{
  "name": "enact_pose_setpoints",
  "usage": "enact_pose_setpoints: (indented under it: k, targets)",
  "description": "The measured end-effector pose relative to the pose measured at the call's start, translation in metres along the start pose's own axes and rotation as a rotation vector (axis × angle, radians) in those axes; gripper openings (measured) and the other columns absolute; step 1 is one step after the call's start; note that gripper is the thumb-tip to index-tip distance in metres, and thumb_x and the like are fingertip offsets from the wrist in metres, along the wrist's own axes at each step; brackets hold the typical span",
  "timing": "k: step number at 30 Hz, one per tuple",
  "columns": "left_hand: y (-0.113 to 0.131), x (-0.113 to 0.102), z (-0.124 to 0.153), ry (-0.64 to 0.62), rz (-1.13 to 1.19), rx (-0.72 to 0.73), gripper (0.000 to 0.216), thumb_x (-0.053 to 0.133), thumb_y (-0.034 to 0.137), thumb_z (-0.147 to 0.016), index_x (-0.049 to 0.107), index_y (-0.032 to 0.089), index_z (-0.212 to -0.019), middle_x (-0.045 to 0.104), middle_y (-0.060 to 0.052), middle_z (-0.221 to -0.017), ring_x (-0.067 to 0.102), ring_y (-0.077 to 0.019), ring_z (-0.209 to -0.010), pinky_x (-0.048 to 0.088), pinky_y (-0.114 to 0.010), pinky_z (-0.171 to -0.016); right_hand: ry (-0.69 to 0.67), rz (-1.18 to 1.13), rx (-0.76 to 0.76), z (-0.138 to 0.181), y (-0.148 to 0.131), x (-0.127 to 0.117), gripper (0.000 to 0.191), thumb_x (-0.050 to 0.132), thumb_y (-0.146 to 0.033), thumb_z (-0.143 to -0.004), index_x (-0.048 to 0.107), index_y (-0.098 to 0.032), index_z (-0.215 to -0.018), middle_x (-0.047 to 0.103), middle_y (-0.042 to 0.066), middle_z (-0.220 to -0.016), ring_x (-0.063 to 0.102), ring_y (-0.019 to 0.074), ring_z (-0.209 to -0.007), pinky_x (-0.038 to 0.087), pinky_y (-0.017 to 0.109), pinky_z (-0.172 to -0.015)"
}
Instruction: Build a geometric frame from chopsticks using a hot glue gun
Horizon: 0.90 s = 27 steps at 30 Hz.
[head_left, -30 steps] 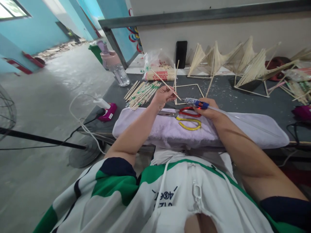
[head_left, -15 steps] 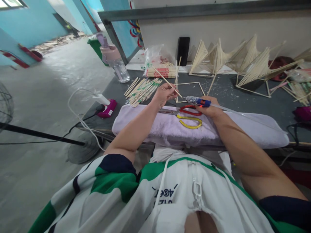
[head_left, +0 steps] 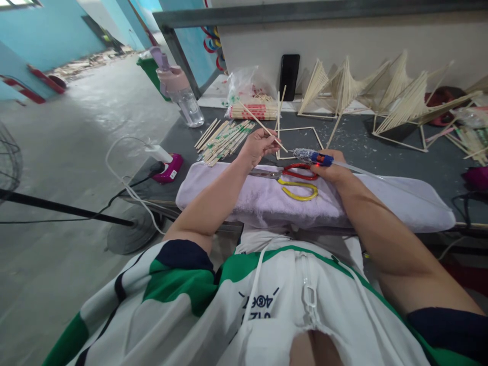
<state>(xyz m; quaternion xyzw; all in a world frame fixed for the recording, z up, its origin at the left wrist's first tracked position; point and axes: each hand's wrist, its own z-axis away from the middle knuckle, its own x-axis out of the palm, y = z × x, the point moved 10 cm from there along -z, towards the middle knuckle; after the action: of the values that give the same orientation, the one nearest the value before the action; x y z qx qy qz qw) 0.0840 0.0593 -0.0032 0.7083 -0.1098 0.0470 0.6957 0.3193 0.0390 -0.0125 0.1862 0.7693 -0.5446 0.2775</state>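
Between the fingertips of my left hand (head_left: 261, 145) a thin wooden stick (head_left: 257, 120) is pinched, slanting from upper left down to its near end. My right hand (head_left: 334, 165) is closed around a blue glue gun (head_left: 318, 158) with a foil-wrapped front and a clear glue stick at its back. The nozzle is close to the stick's near end; I cannot tell whether they touch. Behind the hands stands a square stick frame (head_left: 296, 129) with uprights at its left. Scissors (head_left: 299, 170) with red and yellow handles lie below, on a lilac towel (head_left: 263, 206).
Loose sticks (head_left: 226, 142) and a bundled pack of sticks (head_left: 257, 111) lie at left, near a water bottle (head_left: 183, 96) and a magenta power adapter (head_left: 170, 169). A phone (head_left: 289, 77) leans on the wall. Fan-shaped stick models (head_left: 407, 96) stand at the back right.
Both hands keep nearly the same pose, with the stick and glue gun close together. The whole view has shifted very slightly.
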Motion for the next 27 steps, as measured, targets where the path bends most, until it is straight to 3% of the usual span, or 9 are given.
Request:
enact_pose_setpoints:
  k: [19,27]
  targets:
    - [0.0019,0.0017,0.0016,-0.016,0.022,-0.001,0.008,0.067,0.016,-0.088,0.059,0.016,-0.092,0.072,-0.002,-0.082,0.072,-0.0119,-0.076,0.06,-0.03,-0.081,-0.023,0.083,0.006,0.0013,-0.0066,0.001,0.015,0.064,-0.034,-0.061,0.063,-0.02,-0.066,0.056,0.0,-0.059,0.051,0.0147,-0.058,0.035,0.026,-0.054]
    - [0.0081,0.0057,0.004,-0.074,0.062,-0.003,0.011,0.069,0.02,-0.088,0.06,0.017,-0.094,0.072,-0.001,-0.082,0.073,-0.0122,-0.078,0.06,-0.028,-0.08,-0.012,0.251,0.052,-0.0006,-0.0096,-0.0035,0.013,0.065,-0.031,-0.064,0.06,-0.02,-0.061,0.057,0.001,-0.058,0.053,0.0169,-0.06,0.035,0.028,-0.056]
